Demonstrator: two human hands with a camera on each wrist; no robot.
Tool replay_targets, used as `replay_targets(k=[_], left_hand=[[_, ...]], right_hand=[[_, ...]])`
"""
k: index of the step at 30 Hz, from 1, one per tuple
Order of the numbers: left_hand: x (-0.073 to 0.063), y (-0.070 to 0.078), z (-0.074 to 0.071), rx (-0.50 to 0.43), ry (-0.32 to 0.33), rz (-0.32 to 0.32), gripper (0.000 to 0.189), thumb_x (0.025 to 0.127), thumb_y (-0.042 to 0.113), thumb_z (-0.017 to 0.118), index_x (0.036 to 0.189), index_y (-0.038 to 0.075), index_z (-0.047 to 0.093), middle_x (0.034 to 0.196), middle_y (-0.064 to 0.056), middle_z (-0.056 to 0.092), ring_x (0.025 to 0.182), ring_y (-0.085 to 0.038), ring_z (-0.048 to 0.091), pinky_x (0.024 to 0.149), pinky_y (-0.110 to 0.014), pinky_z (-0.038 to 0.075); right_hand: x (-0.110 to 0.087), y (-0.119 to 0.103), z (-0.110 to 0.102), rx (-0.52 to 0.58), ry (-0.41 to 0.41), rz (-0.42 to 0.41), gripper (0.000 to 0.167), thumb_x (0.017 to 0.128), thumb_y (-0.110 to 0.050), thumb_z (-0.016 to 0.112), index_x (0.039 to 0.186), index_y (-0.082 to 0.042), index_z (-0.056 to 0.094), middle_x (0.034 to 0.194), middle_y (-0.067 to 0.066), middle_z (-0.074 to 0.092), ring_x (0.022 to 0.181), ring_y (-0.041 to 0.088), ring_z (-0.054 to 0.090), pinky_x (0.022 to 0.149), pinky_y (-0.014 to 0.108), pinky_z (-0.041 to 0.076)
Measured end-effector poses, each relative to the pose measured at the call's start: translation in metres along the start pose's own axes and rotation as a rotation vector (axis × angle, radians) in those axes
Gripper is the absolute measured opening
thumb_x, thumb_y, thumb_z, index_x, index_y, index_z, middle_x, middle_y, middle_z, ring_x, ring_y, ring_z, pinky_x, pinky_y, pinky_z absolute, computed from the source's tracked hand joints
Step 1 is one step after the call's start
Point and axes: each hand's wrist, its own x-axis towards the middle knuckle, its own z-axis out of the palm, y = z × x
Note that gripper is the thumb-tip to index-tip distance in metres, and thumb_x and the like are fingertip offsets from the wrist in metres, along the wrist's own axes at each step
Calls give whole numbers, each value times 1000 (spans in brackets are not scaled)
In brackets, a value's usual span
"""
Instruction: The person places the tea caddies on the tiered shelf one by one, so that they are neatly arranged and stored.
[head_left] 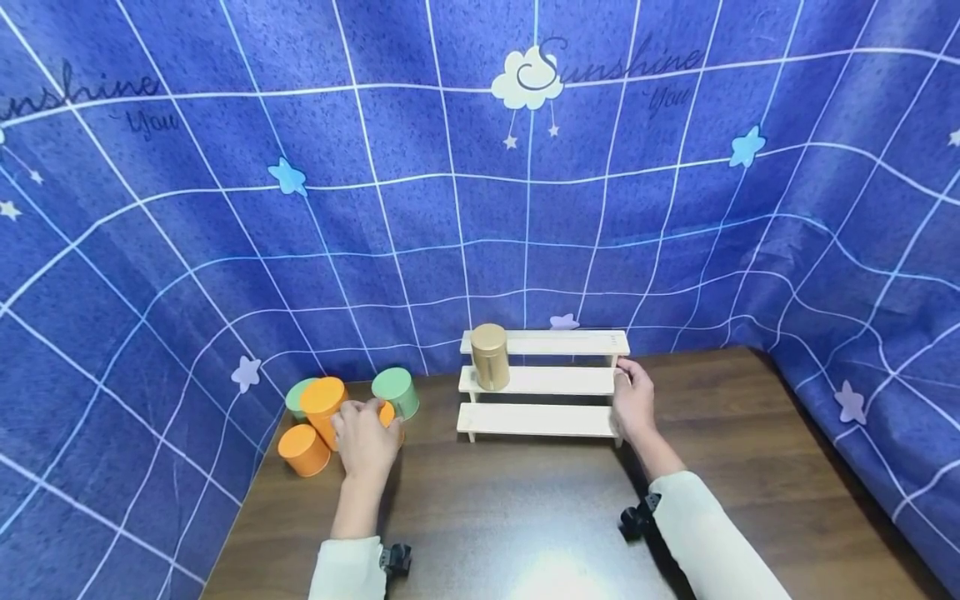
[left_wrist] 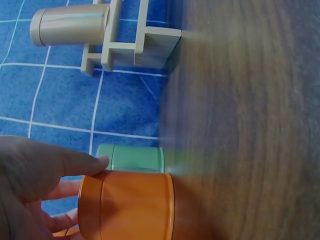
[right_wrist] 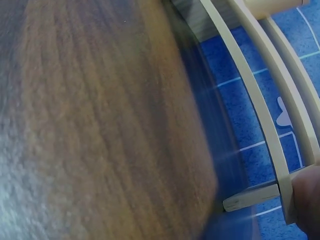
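My left hand (head_left: 366, 437) reaches down over a short orange canister (left_wrist: 132, 206), thumb and fingers around its lid end. In the head view that hand hides most of the canister. A green canister (head_left: 395, 390) stands just behind it, and a tall orange canister (head_left: 322, 402) is to its left. On the right, my right hand (head_left: 634, 400) grips the end of a pale three-step wooden display rack (head_left: 547, 421). A gold canister (head_left: 490, 358) stands upright on the rack's middle step, toward the left end.
Another short orange canister (head_left: 303, 450) and a second green canister (head_left: 297, 397), partly hidden, stand at the table's left. A blue grid-patterned curtain (head_left: 495, 208) surrounds the back and sides of the brown wooden table (head_left: 517, 508).
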Motion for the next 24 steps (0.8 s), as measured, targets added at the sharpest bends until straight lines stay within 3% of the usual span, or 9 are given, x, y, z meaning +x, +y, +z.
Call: replay_targets(k=[6, 14, 20, 24], left_hand=[[0, -4, -3, -78, -38, -35, 61, 84, 24, 86, 133, -4, 64, 129, -34, 51, 126, -52, 44, 100, -63, 43], [6, -10, -5, -90, -144, -61, 81, 86, 31, 83, 148, -4, 47, 139, -36, 55, 128, -53, 54, 107, -66, 47], [7, -13, -10, -124, -219, -68, 89, 85, 25, 85, 154, -4, 38, 145, -37, 53, 133, -52, 53, 112, -68, 45], [6, -15, -13, -134, -261, -75, 89, 86, 28, 84, 155, -1, 38, 147, -35, 52, 135, -52, 52, 113, -68, 45]], right_hand=[[0, 3, 0, 15, -5, -12, 37, 110, -7, 44, 143, 7, 57, 139, 30, 58, 102, 1, 56, 89, 5, 45], [2, 4, 3, 32, 7, -12, 38, 110, -5, 41, 142, 8, 56, 137, 29, 59, 115, 20, 54, 90, 8, 43], [4, 4, 7, 110, 77, 17, 36, 108, -1, 44, 139, 9, 60, 135, 30, 61, 100, 4, 60, 91, 13, 51], [5, 4, 12, 264, 166, 46, 34, 103, 6, 51, 134, 13, 63, 111, 13, 73, 86, -2, 64, 84, 14, 58]])
